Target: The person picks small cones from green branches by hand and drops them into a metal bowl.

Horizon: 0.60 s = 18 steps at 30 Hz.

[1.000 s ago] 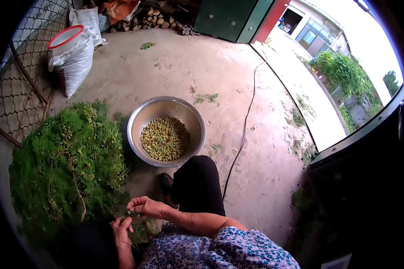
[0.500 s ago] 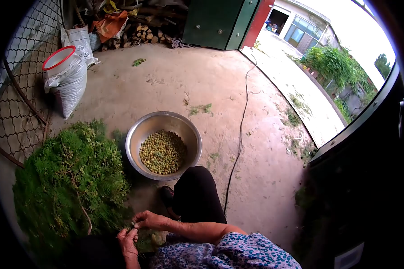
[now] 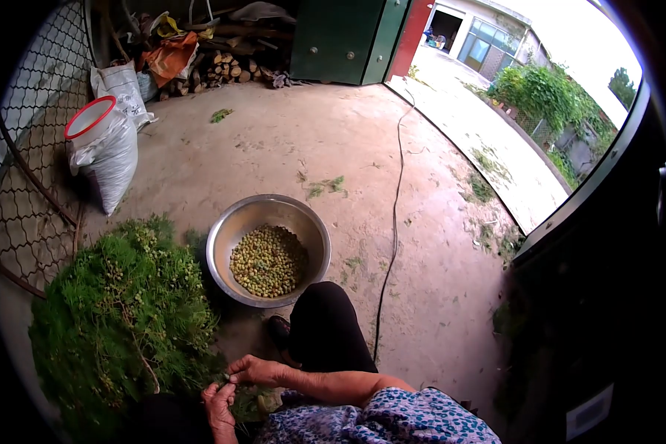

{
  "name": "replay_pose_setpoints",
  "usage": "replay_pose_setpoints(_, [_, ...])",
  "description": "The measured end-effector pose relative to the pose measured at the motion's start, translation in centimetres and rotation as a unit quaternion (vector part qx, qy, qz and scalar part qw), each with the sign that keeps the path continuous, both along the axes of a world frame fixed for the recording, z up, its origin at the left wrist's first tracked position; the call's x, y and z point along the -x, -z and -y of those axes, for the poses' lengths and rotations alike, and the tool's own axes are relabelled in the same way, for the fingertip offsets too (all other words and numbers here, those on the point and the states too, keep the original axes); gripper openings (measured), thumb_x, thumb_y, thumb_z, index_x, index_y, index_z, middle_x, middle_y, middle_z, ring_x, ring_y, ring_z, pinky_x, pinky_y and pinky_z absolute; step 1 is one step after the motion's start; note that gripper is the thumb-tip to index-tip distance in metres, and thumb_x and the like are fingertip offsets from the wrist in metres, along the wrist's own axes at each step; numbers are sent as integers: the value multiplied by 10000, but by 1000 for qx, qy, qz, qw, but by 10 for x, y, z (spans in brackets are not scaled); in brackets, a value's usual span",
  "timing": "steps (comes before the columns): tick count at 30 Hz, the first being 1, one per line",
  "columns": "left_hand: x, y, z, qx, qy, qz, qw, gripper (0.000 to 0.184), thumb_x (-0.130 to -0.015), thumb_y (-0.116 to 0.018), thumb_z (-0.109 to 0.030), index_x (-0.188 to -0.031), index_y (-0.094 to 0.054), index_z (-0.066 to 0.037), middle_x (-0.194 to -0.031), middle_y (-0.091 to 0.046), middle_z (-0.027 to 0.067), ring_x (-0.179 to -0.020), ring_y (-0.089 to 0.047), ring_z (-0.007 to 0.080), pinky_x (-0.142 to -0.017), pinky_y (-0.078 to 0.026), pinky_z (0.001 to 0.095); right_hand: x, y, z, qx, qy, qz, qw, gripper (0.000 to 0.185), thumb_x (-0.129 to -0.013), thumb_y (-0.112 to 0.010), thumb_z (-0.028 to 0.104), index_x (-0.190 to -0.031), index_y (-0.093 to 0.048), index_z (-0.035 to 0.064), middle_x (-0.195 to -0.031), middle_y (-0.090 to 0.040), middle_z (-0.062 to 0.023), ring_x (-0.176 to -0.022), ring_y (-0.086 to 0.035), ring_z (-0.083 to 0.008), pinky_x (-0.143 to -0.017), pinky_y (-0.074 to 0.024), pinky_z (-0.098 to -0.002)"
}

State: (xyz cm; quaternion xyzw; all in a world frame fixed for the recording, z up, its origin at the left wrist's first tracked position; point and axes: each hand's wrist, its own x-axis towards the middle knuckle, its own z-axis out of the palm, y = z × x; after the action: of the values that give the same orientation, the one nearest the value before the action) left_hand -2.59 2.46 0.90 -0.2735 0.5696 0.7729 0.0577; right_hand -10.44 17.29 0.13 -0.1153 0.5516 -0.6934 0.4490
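My left hand (image 3: 219, 407) and my right hand (image 3: 253, 370) meet low in the view, with fingertips pinched together. Whatever lies between the fingers is too small to make out. Some green foliage (image 3: 246, 403) shows just below them. Close by on the left lies a big heap of green leafy branches (image 3: 126, 311), with small pale cones or fruits among the leaves. Beyond my knee a wide metal basin (image 3: 320, 244) stands on the floor. It holds many small yellow-green round cones or fruits (image 3: 268, 260).
A white sack with a red-rimmed top (image 3: 111, 159) leans near the wire mesh (image 3: 33, 185). Stacked firewood (image 3: 226, 68) lies at the back beside a green metal door (image 3: 329, 44). A black cable (image 3: 397, 222) crosses the floor (image 3: 274, 140), where green scraps are scattered.
The view has shifted slightly, so the basin and heap sit a little lower. Both hands stay pinched close together.
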Motion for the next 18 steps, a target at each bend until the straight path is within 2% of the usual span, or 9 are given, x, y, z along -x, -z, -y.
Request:
replay_pose_setpoints(6, [2, -4, -1, -7, -15, -5, 1000, 90, -694, -639, -77, -691, -560, -34, -565, -495, -16, -452, -396, 48, -421, -285, 188, -3, 0, 3, 11, 18, 26, 999, 164, -831, -575, 133, -951, -579, 22, -692, -544, 36, -548, -470, -44, -478, -403, -203])
replay_pose_setpoints(12, [2, 0, -3, 11, -36, -12, 999, 68, -707, -623, -57, -696, -561, -31, -581, -491, -26, -465, -382, 38, -422, -272, 192, -11, 0, 10, 3, 77, -9, 997, 158, -812, -592, 86, -946, -572, 6, -684, -543, 18, -561, -473, -52, -487, -400, -212])
replay_pose_setpoints(14, [3, -4, -6, 23, -53, -19, 998, 64, -711, -617, -53, -694, -560, -31, -581, -488, -30, -466, -377, 35, -423, -268, 193, -15, 1, 14, 6, 126, 79, 989, 138, -816, -587, 86, -932, -575, 12, -684, -540, 23, -569, -471, -56, -498, -397, -212])
replay_pose_setpoints(18, [4, -8, -8, 43, -61, -14, 997, 69, -719, -612, -60, -688, -558, -34, -579, -484, -33, -466, -371, 34, -428, -264, 190, -17, -1, 14, 29, 142, 118, 982, 130, -825, -576, 96, -932, -568, 24, -693, -533, 32, -596, -471, -53, -529, -399, -201])
